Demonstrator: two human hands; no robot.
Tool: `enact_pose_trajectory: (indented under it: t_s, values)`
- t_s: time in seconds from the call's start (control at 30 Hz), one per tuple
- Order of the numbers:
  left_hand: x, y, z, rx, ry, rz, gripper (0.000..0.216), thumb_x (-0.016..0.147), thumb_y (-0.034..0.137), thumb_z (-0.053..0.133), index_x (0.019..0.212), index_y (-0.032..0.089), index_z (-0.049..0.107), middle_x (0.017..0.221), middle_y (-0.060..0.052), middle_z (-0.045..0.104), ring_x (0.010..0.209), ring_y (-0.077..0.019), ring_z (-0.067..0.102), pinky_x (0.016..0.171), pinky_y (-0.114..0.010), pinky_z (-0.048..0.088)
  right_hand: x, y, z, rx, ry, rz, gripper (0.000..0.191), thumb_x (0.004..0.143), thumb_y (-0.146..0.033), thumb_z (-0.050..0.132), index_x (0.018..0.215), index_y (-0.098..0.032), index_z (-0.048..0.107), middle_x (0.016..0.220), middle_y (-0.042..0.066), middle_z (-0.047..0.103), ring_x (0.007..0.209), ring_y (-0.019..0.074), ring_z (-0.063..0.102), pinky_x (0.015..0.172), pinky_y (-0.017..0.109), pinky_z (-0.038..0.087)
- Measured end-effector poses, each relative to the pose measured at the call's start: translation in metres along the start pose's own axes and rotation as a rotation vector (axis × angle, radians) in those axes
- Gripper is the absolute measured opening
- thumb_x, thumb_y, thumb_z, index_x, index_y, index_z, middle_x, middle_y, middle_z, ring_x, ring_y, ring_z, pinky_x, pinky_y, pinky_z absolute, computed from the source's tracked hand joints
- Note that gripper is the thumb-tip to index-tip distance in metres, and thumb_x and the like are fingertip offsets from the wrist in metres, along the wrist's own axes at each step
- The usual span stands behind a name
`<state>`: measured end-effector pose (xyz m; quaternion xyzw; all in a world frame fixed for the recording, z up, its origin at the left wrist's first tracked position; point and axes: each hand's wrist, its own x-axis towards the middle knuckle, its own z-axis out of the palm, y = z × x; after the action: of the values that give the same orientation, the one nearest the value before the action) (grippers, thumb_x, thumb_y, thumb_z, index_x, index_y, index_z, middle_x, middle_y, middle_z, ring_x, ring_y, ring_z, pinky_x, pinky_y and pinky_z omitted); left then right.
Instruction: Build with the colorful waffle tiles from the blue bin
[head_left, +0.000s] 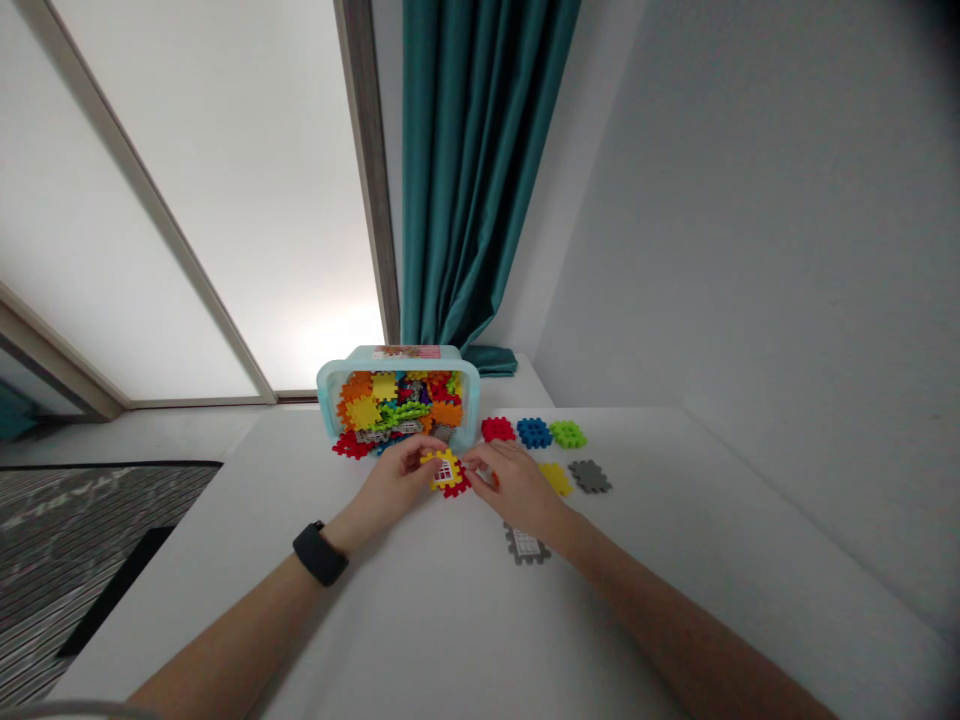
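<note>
Left hand point(401, 472) has thumb and fingers nearly closed in a pinch on the 9 o'clock side of a yellow window piece point(433, 481). Right hand point(520, 482) is half curled at 3 o'clock, fingertips right up by the edge of that piece and the red piece point(457, 490) under it; can't tell if it's actually gripping anything.

Left forearm runs in from about 8 o'clock, watch point(321, 553) on the wrist, and the right one slants in from about 4. Both hands are bent inward so the fingers meet over the tabletop point(420, 610).

The yellow one is just below the mouth of the light blue bin point(472, 400), its window side facing up at the camera. Looks basically square to me, so no clear long axis. The red one peeks out at its 5 o'clock edge; can't tell if they're joined.

There's a gray window piece point(528, 546) off at 4 o'clock too, partly hidden by the right hand and wrist.
</note>
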<state>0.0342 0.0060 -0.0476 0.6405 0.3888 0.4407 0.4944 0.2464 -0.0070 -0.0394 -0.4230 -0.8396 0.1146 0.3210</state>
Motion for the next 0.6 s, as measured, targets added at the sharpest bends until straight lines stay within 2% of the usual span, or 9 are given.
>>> enact_pose_trajectory:
  t_s: [0.13,0.23,0.3,0.6]
  values:
    - [-0.001,-0.001,0.003,-0.028,-0.011,-0.016,0.023,0.083,0.033,0.070,0.098,0.016,0.066,0.089,-0.004,0.070,0.078,-0.0160,0.064,0.070,-0.027,0.049,-0.002,0.001,-0.004,-0.122,0.022,-0.213,0.017,0.092,-0.017,0.059,0.109,-0.020,0.064,0.110,0.011,0.069,0.105,0.0262,0.063,0.096,0.043,0.052]
    - [-0.003,0.002,0.005,-0.096,0.002,-0.060,0.027,0.081,0.037,0.073,0.097,0.017,0.064,0.087,-0.003,0.070,0.076,-0.0155,0.064,0.068,-0.026,0.049,-0.003,0.000,-0.006,-0.131,0.006,-0.300,0.028,0.092,-0.019,0.060,0.121,-0.021,0.060,0.125,0.012,0.064,0.114,0.0265,0.060,0.100,0.045,0.051]
    - [-0.004,0.004,0.006,-0.148,0.008,-0.090,0.032,0.079,0.040,0.076,0.096,0.017,0.064,0.086,-0.003,0.070,0.075,-0.0151,0.064,0.067,-0.026,0.049,-0.003,0.000,-0.007,-0.139,-0.006,-0.317,0.031,0.092,-0.021,0.060,0.124,-0.022,0.059,0.129,0.012,0.062,0.116,0.0269,0.059,0.102,0.046,0.051]
    - [-0.006,0.010,0.009,-0.206,0.018,-0.150,0.039,0.074,0.045,0.082,0.094,0.016,0.065,0.085,-0.002,0.071,0.075,-0.0139,0.064,0.068,-0.024,0.049,-0.002,-0.001,-0.007,-0.194,-0.058,-0.335,0.034,0.091,-0.024,0.064,0.125,-0.022,0.059,0.126,0.011,0.065,0.113,0.0264,0.061,0.098,0.044,0.051]
